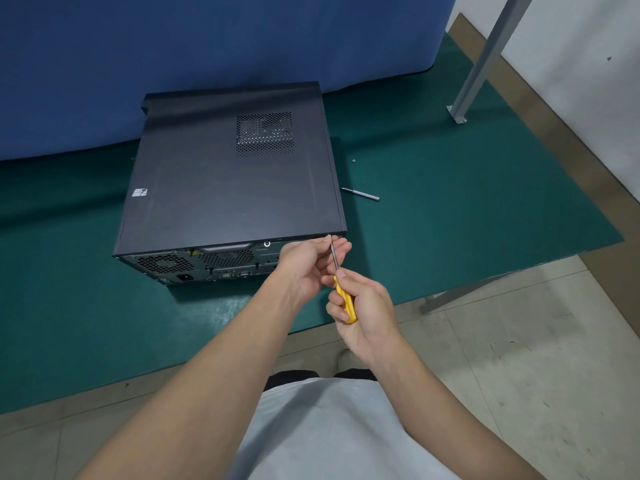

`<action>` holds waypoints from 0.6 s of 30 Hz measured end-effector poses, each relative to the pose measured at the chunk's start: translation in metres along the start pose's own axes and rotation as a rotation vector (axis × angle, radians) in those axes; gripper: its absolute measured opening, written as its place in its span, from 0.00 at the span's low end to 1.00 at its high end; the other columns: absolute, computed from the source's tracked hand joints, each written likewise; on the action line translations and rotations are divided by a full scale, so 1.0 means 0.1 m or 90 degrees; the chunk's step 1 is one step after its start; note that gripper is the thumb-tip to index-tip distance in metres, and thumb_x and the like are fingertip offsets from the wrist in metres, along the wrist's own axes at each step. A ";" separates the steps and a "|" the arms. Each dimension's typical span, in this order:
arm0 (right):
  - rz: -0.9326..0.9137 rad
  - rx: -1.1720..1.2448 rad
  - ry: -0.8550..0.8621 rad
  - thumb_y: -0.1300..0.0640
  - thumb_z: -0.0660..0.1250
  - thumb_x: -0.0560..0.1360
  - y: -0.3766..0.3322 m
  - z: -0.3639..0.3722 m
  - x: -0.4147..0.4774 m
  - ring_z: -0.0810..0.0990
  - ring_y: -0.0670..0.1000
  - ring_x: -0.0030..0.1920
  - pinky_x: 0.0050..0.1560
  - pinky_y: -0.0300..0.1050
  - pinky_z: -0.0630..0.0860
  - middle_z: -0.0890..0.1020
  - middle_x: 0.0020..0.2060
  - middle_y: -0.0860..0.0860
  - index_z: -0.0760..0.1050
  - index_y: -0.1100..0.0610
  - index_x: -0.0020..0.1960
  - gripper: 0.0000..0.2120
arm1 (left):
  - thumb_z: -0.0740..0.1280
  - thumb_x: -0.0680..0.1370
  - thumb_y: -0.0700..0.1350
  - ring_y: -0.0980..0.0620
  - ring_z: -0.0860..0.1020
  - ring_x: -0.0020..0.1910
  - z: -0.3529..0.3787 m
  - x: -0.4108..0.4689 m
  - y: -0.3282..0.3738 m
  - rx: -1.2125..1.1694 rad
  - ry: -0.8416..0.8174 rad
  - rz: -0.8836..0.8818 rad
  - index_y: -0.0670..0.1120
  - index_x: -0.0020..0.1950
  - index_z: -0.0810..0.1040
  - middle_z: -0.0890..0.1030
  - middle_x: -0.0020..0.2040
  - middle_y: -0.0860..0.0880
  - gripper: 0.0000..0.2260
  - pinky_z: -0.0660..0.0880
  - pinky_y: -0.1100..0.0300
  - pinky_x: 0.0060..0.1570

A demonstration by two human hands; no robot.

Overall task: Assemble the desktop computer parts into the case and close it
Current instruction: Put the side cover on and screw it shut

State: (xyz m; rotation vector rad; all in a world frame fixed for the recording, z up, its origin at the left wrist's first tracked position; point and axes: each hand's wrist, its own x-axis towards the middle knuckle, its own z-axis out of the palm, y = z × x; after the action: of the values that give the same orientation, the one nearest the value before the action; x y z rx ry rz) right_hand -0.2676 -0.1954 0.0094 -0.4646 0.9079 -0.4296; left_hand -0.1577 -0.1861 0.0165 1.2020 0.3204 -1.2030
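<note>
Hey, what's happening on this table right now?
A person seems to be screwing shut a black desktop computer case lying on its side on a green mat. Their right hand grips a yellow-handled screwdriver, its tip at the case's rear upper corner, while the left hand pinches the shaft near the tip. A silver metal rod lies beside the case.

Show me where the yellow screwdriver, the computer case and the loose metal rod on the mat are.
yellow screwdriver (346,303): head view, on its yellow handle.
computer case (225,174): head view, middle of its upward-facing side panel.
loose metal rod (360,194): head view, mid-shaft, right of the computer case.
</note>
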 end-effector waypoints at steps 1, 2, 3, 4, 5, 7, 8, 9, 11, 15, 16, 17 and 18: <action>-0.013 -0.051 0.029 0.63 0.62 0.79 0.00 0.01 -0.01 0.68 0.47 0.25 0.20 0.37 0.61 0.77 0.35 0.57 0.76 0.66 0.47 0.06 | 0.63 0.80 0.33 0.50 0.84 0.33 0.01 0.01 -0.01 0.001 0.011 0.013 0.35 0.46 0.77 0.84 0.38 0.41 0.05 0.76 0.64 0.25; -0.045 -0.163 0.070 0.58 0.65 0.79 0.02 0.02 -0.02 0.70 0.48 0.25 0.22 0.39 0.64 0.77 0.34 0.56 0.76 0.63 0.45 0.08 | 0.63 0.79 0.32 0.49 0.84 0.32 0.02 0.02 -0.02 0.002 0.025 0.028 0.34 0.45 0.76 0.84 0.35 0.41 0.05 0.78 0.64 0.29; -0.085 -0.315 0.112 0.52 0.66 0.78 0.05 0.01 -0.02 0.73 0.49 0.27 0.25 0.42 0.68 0.79 0.34 0.54 0.76 0.60 0.44 0.11 | 0.63 0.79 0.31 0.49 0.84 0.32 0.02 0.03 -0.03 0.006 0.040 0.043 0.33 0.44 0.76 0.83 0.33 0.41 0.05 0.80 0.63 0.31; -0.133 -0.481 0.148 0.48 0.66 0.77 0.07 0.00 -0.02 0.76 0.51 0.30 0.30 0.45 0.73 0.81 0.34 0.52 0.76 0.58 0.43 0.13 | 0.64 0.78 0.31 0.48 0.84 0.31 0.03 0.04 -0.04 0.011 0.054 0.057 0.32 0.44 0.76 0.83 0.33 0.41 0.04 0.80 0.63 0.32; -0.180 -0.627 0.177 0.46 0.64 0.77 0.10 0.00 -0.01 0.78 0.53 0.35 0.37 0.49 0.75 0.81 0.35 0.51 0.76 0.57 0.42 0.14 | 0.65 0.78 0.30 0.48 0.84 0.32 0.03 0.06 -0.05 0.015 0.067 0.068 0.32 0.44 0.77 0.83 0.33 0.41 0.04 0.81 0.63 0.33; -0.212 -0.730 0.205 0.49 0.61 0.79 0.11 0.01 -0.01 0.76 0.56 0.38 0.40 0.50 0.74 0.80 0.34 0.53 0.75 0.59 0.40 0.16 | 0.66 0.77 0.31 0.47 0.84 0.33 0.03 0.07 -0.08 0.017 0.080 0.086 0.32 0.44 0.77 0.83 0.34 0.40 0.03 0.81 0.63 0.34; -0.177 -0.635 0.186 0.52 0.61 0.80 0.10 0.01 0.00 0.73 0.54 0.33 0.33 0.48 0.71 0.78 0.32 0.53 0.74 0.60 0.39 0.16 | 0.67 0.77 0.32 0.48 0.84 0.34 0.02 0.07 -0.09 0.016 0.075 0.088 0.33 0.44 0.77 0.83 0.36 0.40 0.03 0.81 0.63 0.34; -0.108 -0.455 0.145 0.54 0.60 0.81 0.08 0.01 0.03 0.68 0.51 0.27 0.26 0.44 0.66 0.74 0.30 0.53 0.73 0.61 0.39 0.15 | 0.67 0.77 0.33 0.48 0.84 0.34 0.02 0.06 -0.09 0.019 0.062 0.082 0.34 0.45 0.77 0.83 0.38 0.40 0.03 0.80 0.63 0.34; 0.088 -0.017 0.019 0.57 0.58 0.82 0.01 0.03 0.00 0.61 0.45 0.21 0.18 0.37 0.57 0.69 0.27 0.51 0.72 0.61 0.43 0.12 | 0.66 0.79 0.35 0.48 0.84 0.35 0.00 0.05 -0.07 0.034 0.022 0.050 0.35 0.47 0.78 0.84 0.40 0.40 0.04 0.79 0.64 0.30; 0.114 0.017 0.028 0.53 0.63 0.79 -0.02 -0.01 0.01 0.65 0.45 0.21 0.17 0.36 0.59 0.72 0.27 0.53 0.73 0.63 0.43 0.14 | 0.65 0.78 0.32 0.48 0.84 0.33 0.01 0.06 -0.01 0.025 0.026 0.038 0.32 0.47 0.77 0.83 0.34 0.39 0.03 0.78 0.64 0.29; 0.049 -0.146 0.077 0.50 0.65 0.78 0.01 0.00 0.01 0.67 0.46 0.23 0.19 0.38 0.61 0.74 0.27 0.52 0.74 0.62 0.42 0.14 | 0.66 0.77 0.31 0.47 0.84 0.32 0.02 0.07 -0.01 0.029 0.041 0.049 0.31 0.46 0.77 0.83 0.33 0.40 0.03 0.79 0.63 0.30; -0.022 -0.315 0.127 0.48 0.67 0.77 0.04 0.02 0.01 0.68 0.47 0.24 0.22 0.40 0.64 0.75 0.28 0.51 0.74 0.59 0.40 0.15 | 0.67 0.76 0.31 0.47 0.84 0.32 0.03 0.08 -0.02 0.034 0.053 0.061 0.31 0.45 0.78 0.82 0.32 0.39 0.02 0.80 0.63 0.31; -0.072 -0.439 0.164 0.48 0.66 0.77 0.07 0.05 0.00 0.68 0.47 0.25 0.26 0.41 0.66 0.75 0.29 0.50 0.74 0.58 0.39 0.14 | 0.68 0.75 0.31 0.47 0.84 0.32 0.03 0.08 -0.03 0.036 0.061 0.070 0.31 0.45 0.78 0.82 0.33 0.39 0.02 0.80 0.63 0.32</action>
State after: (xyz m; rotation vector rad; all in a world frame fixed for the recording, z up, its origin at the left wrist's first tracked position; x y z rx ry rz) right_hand -0.2625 -0.1887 0.0076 -1.1130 1.2831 -0.2709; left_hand -0.1584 -0.1927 0.0100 1.3129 0.2892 -1.0671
